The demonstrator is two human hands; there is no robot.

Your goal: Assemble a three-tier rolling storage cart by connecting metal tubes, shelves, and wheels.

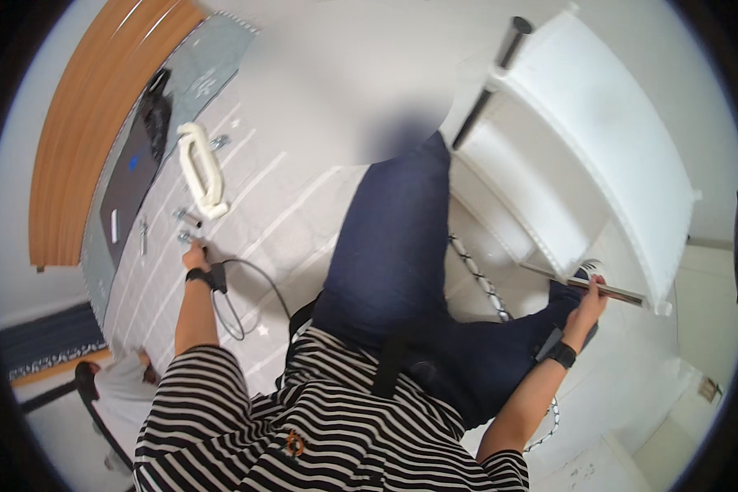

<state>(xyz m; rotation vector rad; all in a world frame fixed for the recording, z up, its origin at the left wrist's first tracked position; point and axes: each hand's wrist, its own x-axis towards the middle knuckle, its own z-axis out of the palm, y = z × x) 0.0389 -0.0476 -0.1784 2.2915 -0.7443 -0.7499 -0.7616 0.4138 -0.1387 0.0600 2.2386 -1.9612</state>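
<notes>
My right hand [589, 305] is wrapped round a shiny metal tube [627, 294] at the lower corner of a white shelf unit [603, 107], which stands tilted on my right. Its tiers are curved white panels. Another tube, dark and metallic [512, 45], sticks out at the unit's far corner. On the left, my left hand [195, 257] reaches down to the floor, fingers curled together beside small metal parts [185, 236]; what they hold is too small to make out. A short metal cylinder [190, 218] lies just beyond those fingers.
A cream plastic frame piece [201, 172] lies on the grey striped mat [262, 205]. Further left are a dark flat sheet [123, 197], a black bag [156, 111] and a wooden slatted panel [82, 139]. A patterned cord [477, 275] runs by my leg. Another person [127, 385] is at lower left.
</notes>
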